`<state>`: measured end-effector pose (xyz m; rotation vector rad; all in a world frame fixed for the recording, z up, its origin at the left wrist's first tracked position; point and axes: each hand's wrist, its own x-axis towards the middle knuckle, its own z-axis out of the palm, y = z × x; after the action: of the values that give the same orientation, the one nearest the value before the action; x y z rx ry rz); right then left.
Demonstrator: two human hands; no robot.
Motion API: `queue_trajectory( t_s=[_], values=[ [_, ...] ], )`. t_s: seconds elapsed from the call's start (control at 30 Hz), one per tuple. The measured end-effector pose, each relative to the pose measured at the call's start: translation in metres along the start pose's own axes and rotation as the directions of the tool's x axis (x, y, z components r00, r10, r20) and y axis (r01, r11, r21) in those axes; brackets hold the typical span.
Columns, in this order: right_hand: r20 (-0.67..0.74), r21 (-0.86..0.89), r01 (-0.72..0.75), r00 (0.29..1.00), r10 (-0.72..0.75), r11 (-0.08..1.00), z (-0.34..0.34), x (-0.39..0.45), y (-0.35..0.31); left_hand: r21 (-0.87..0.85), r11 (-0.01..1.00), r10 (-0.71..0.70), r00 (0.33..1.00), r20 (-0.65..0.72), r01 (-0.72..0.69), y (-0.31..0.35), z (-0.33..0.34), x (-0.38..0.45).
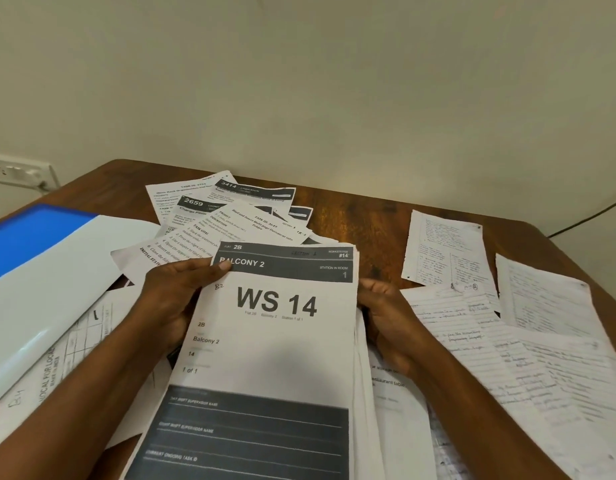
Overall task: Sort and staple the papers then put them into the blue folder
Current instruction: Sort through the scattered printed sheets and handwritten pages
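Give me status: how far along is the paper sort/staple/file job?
Early. Done: part of a stack is gathered, topped by the WS 14 sheet. In hand: left hand and right hand grip that stack by its sides. Left: printed sheets fanned behind, handwritten pages spread at right, no stapler in view, and the blue folder lies open at left.

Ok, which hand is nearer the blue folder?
Left. The left hand grips the paper stack's left edge, beside the blue folder; the right hand holds the stack's far side.
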<state>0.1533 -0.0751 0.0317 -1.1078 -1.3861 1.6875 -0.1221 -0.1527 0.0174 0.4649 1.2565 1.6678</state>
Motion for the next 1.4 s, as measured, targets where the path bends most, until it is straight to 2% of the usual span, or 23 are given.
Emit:
queue_trajectory(
  t_s=[0.13, 0.33, 0.47, 0.67, 0.8, 0.9, 1.03, 1.2, 1.3, 1.4],
  values=[
    [-0.017, -0.040, 0.020, 1.000, -0.021, 0.999, 0.000, 0.001, 0.001, 0.020, 1.000, -0.017, 1.000, -0.002, 0.017, 0.001, -0.001, 0.001],
    [-0.184, -0.144, 0.093, 0.976, -0.119, 0.985, -0.033, 0.013, -0.019, 0.033, 0.999, 0.000, 1.000, -0.006, 0.000, 0.001, -0.005, 0.005],
    [-0.348, -0.320, 0.053, 0.922, -0.169, 0.946, -0.065, 0.016, -0.029, 0.071, 0.997, 0.013, 1.000, -0.023, -0.012, 0.000, -0.003, 0.007],
    [-0.445, -0.544, -0.021, 0.855, -0.267, 0.839, -0.089, 0.024, -0.027, 0.101, 0.992, 0.084, 0.993, -0.089, -0.075, 0.001, -0.006, 0.008],
    [-0.445, -0.628, -0.039, 0.838, -0.317, 0.777, -0.092, 0.026, -0.021, 0.111, 0.990, 0.102, 0.987, -0.121, -0.088, 0.002, -0.009, 0.008],
    [-0.419, -0.704, -0.089, 0.854, -0.310, 0.705, -0.095, 0.027, -0.016, 0.124, 0.987, 0.117, 0.982, -0.149, -0.099, 0.003, -0.010, 0.009],
    [-0.366, -0.768, -0.180, 0.911, -0.191, 0.615, -0.092, 0.024, -0.018, 0.117, 0.987, 0.125, 0.978, -0.169, -0.106, 0.003, -0.014, 0.012],
    [-0.220, -0.729, -0.155, 0.975, -0.014, 0.667, -0.089, 0.020, -0.021, 0.099, 0.990, 0.119, 0.980, -0.162, -0.104, 0.008, -0.015, 0.010],
    [-0.245, -0.706, -0.114, 0.965, -0.091, 0.699, -0.092, 0.024, -0.019, 0.084, 0.991, 0.114, 0.980, -0.163, -0.101, 0.011, -0.016, 0.007],
    [-0.328, -0.757, -0.053, 0.892, -0.310, 0.651, -0.099, 0.028, -0.018, 0.083, 0.993, 0.101, 0.983, -0.154, -0.089, 0.013, -0.013, 0.007]
  ],
)
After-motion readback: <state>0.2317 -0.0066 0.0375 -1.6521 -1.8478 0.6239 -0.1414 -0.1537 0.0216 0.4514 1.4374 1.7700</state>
